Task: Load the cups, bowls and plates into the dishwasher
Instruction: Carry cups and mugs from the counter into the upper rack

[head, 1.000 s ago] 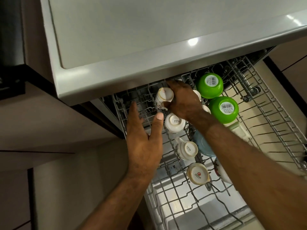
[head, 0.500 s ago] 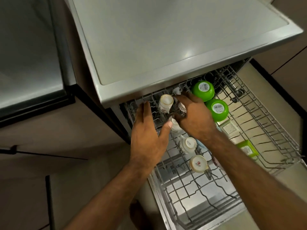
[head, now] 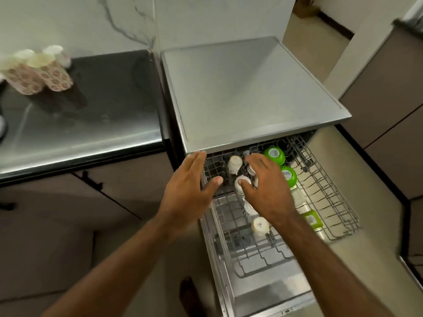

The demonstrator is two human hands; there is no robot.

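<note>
Patterned cups [head: 36, 69]: far left, a cluster standing on the dark counter [head: 91, 124], blurred, well apart from the dishwasher.
Left hand [head: 192, 186]: palm down over the rack's left edge, four fingers straight and close together, thumb swung out wide, nothing in it.
White cups: in the rack, base-up in a row running from back to front, with the rearmost cup [head: 234, 164] under the lip of the dishwasher top [head: 251, 92] and the front cup [head: 261, 225] nearest the person.
Right hand [head: 267, 186]: flat over the middle of that row, fingers stretched forward and barely parted, thumb lying on the base of the second cup [head: 243, 180]; another cup sits under the palm, and contact there cannot be judged.
Green bowls: two, upside down, the back bowl [head: 274, 155] and the near bowl [head: 288, 176] just right of the right hand.
Rack [head: 332, 202]: pulled out over the open door [head: 274, 291].
</note>
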